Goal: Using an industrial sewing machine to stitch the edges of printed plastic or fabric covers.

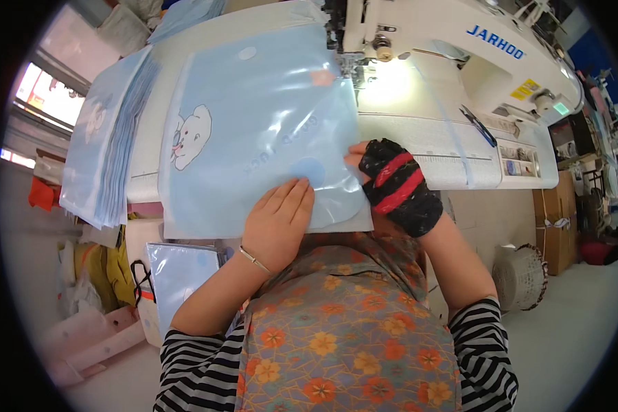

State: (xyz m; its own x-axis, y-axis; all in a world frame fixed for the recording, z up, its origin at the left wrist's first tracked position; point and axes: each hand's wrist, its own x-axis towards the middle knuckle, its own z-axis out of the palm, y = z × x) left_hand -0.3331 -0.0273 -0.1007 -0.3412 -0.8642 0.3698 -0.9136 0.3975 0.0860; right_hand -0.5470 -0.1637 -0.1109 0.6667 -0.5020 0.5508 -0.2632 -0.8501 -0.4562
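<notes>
- Light-blue sheet point(254, 130), glossy and printed, lies over the middle of the white tabletop point(426, 165); its lower end reaches past the near edge, just in front of the floral apron point(350, 329).
- A white animal figure point(193, 137) is printed by the sheet's left side, a pink star point(322, 77) near its upper right corner.
- Left hand point(281, 213), bare, with a thin bracelet point(255, 259) at the wrist: it lies palm down on the sheet's lower part, fingers straight and close together.
- Right hand point(393, 180), in a black fingerless glove point(410, 213) with red bands: it is at the sheet's right edge, fingertips bent toward it; whether they pinch the edge I cannot tell.
- White sewing machine point(453, 34), stands along the tabletop's far edge, its needle area lit, beside the sheet's upper right corner.
- Similar blue sheets in a stack point(106, 137) hang over the tabletop's left edge.
- Dark snips point(479, 126) lie toward the tabletop's right edge, with a small compartment tray point(518, 161) at the near right corner.
- Beyond the right edge are a cardboard box point(555, 223) and a round basket point(522, 278).
</notes>
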